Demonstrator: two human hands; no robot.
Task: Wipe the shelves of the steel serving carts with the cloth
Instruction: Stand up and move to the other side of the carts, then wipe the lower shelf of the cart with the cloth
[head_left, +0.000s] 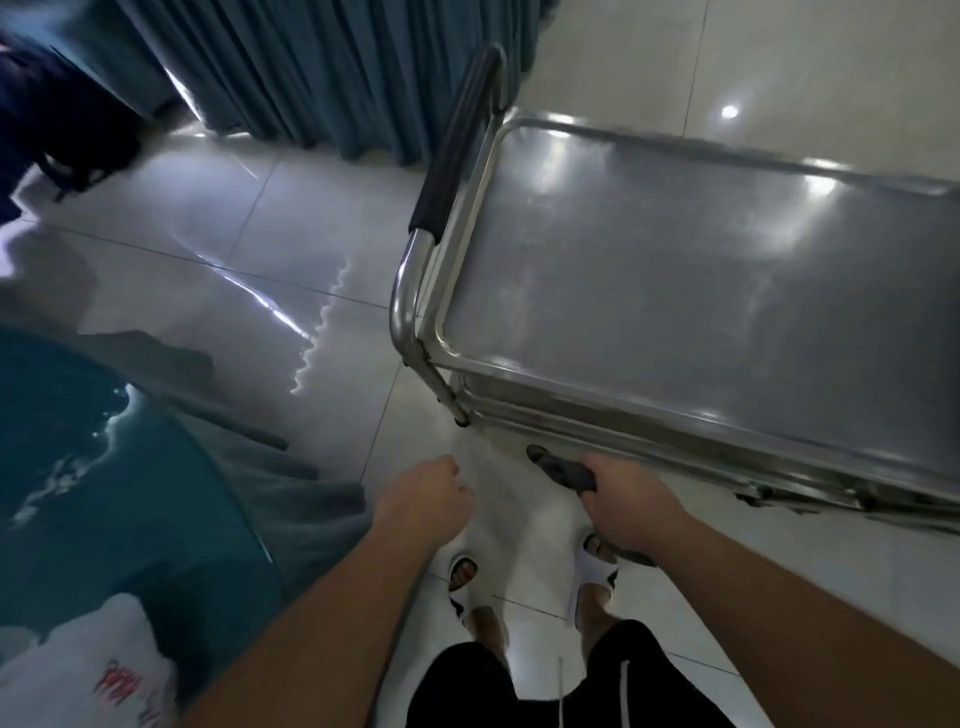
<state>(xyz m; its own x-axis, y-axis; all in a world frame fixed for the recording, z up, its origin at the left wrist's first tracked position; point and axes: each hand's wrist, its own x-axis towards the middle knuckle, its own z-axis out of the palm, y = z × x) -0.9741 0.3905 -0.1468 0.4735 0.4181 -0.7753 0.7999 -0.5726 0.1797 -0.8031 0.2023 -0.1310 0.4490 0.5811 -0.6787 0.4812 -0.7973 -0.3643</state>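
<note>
right hand: lower centre of the frame, its grip curled round a dark cloth that sticks out up-left of the knuckles.
left hand: lower centre-left, fingers curled in loosely; no object shows in it, though the palm side is hidden.
steel serving cart: fills the right half of the frame; its top shelf is bare and shiny, with a black-sleeved handle at the upper-left end.
long axis: the shelf runs from the handle end out toward the right edge of the frame.
key relation: the cloth lies just below the cart's near rim, so the shelf is up and right of the grip.
nearer hand: the right, by my judgement, is best placed to start wiping.
lower shelves: mostly hidden under the top one.
</note>
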